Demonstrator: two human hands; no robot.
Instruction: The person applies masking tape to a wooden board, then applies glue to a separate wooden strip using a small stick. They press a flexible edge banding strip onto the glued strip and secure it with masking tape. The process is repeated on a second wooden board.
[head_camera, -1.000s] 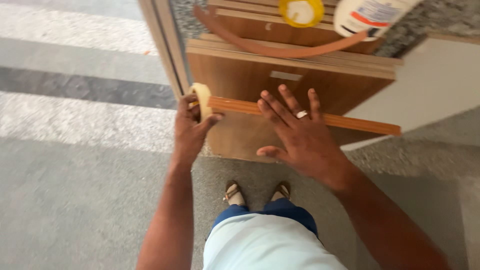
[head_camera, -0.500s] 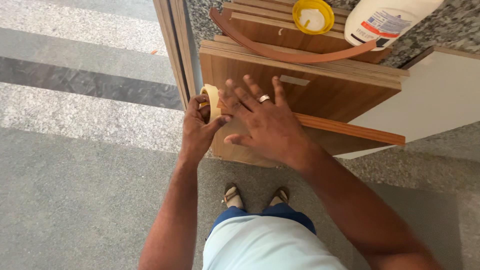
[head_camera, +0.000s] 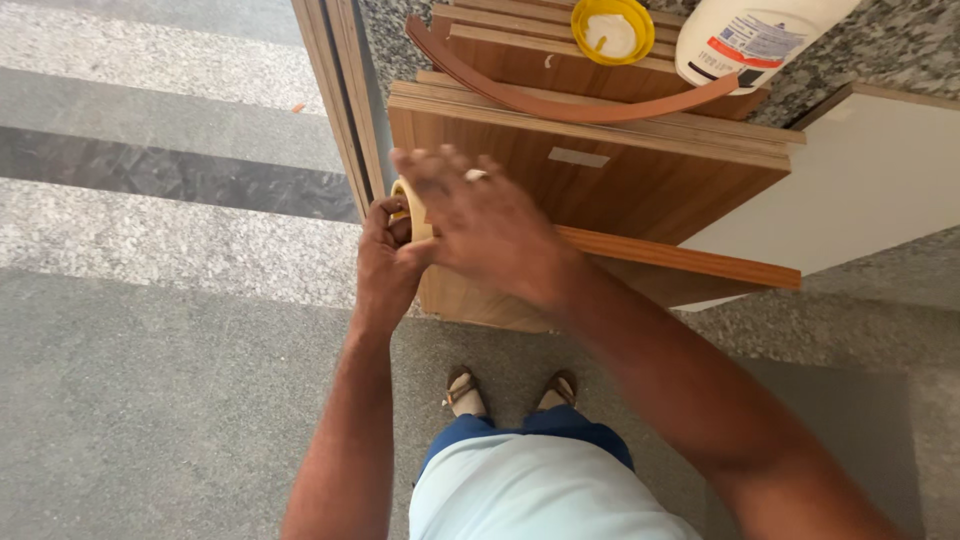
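My left hand (head_camera: 385, 262) grips a roll of pale masking tape (head_camera: 412, 208) against the left end of a long narrow wooden strip (head_camera: 690, 257). My right hand (head_camera: 478, 222), with a ring on one finger, hovers flat and blurred over the roll and the strip's left end, fingers spread, holding nothing. The strip lies across a stack of brown wood-grain boards (head_camera: 640, 185) leaning in front of me.
On top of the boards lie a curved strip of brown edge banding (head_camera: 560, 105), a yellow lid (head_camera: 612, 30) and a white glue bottle (head_camera: 755, 38). A white panel (head_camera: 870, 180) leans at the right. A door frame (head_camera: 335, 95) stands left. My sandalled feet (head_camera: 510, 392) are on grey stone floor.
My right hand has slid left along the strip, from its middle to over the tape roll. My left hand stays on the roll at the strip's left end.
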